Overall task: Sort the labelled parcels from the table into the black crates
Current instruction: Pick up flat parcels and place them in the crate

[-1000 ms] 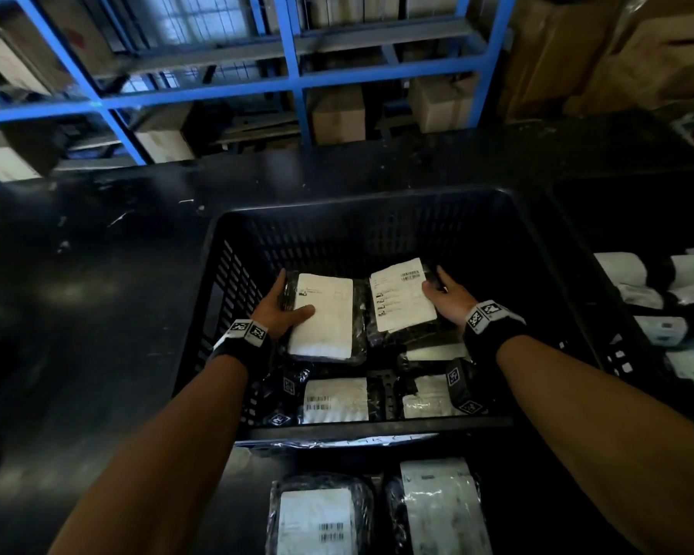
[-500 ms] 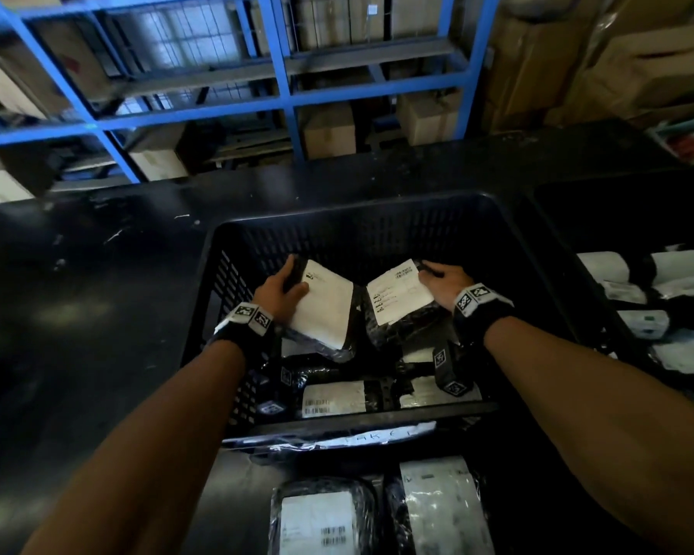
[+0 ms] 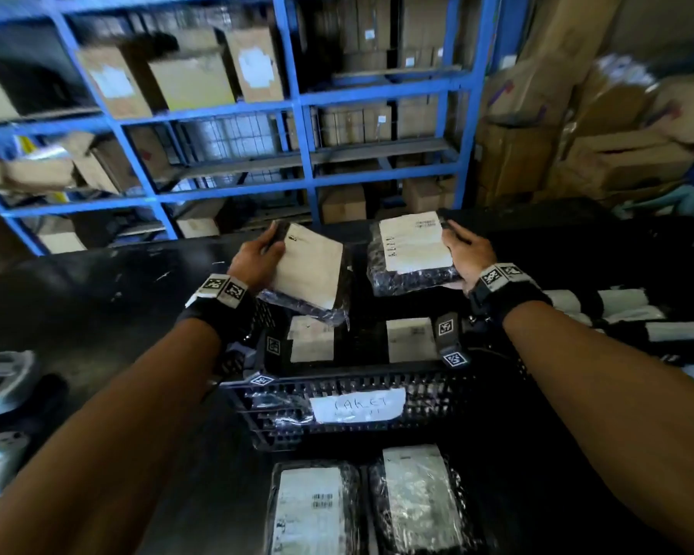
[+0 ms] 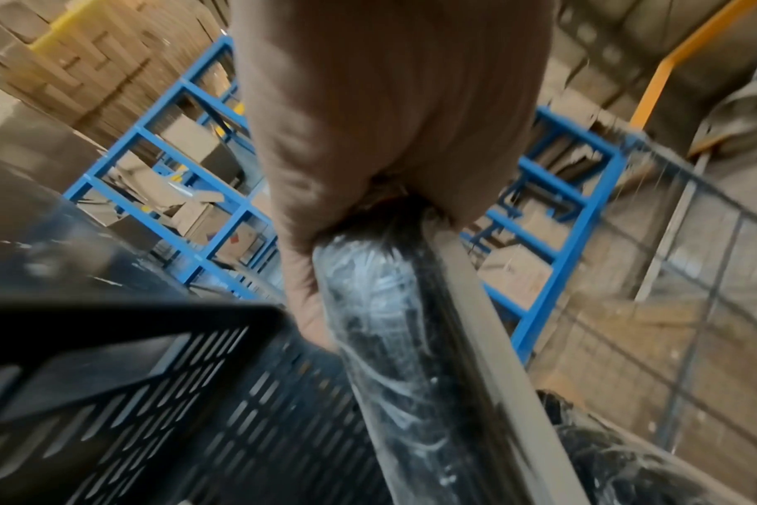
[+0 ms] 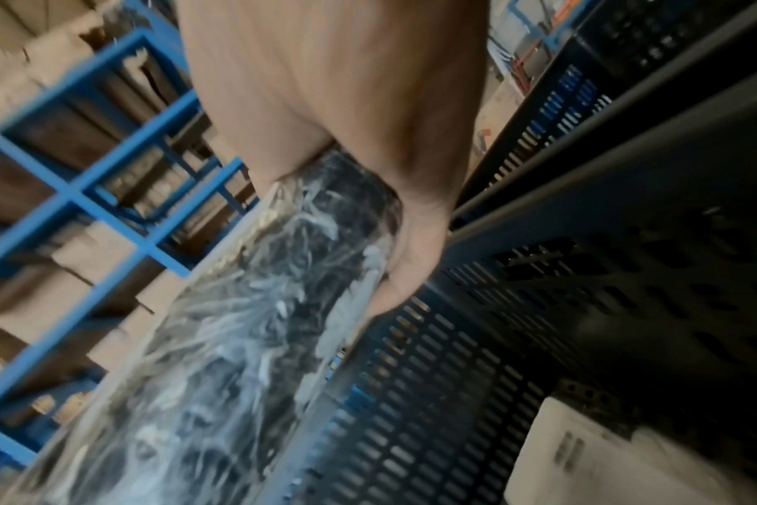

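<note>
My left hand (image 3: 257, 254) grips a black plastic-wrapped parcel with a white label (image 3: 309, 270), tilted, above the black crate (image 3: 337, 384). My right hand (image 3: 463, 254) grips a second labelled parcel (image 3: 411, 250), held fairly flat at the same height. The left wrist view shows the left parcel (image 4: 394, 341) edge-on under the left hand (image 4: 368, 191); the right wrist view shows the right parcel (image 5: 247, 324) edge-on under the right hand (image 5: 359, 191). Two labelled parcels (image 3: 311, 339) (image 3: 411, 339) lie in the crate. Two more (image 3: 309, 510) (image 3: 417, 502) lie on the table in front of the crate.
A paper tag (image 3: 357, 404) hangs on the crate's near wall. A second black crate (image 3: 682, 250) with several parcels (image 3: 626, 300) stands to the right. Blue shelving (image 3: 305, 102) with cardboard boxes rises behind the black table (image 3: 77, 294). Grey objects (image 3: 1, 378) sit at the left edge.
Both hands have lifted their parcels up out of the crate to above its rim. The head view has tilted up, showing more shelving.
</note>
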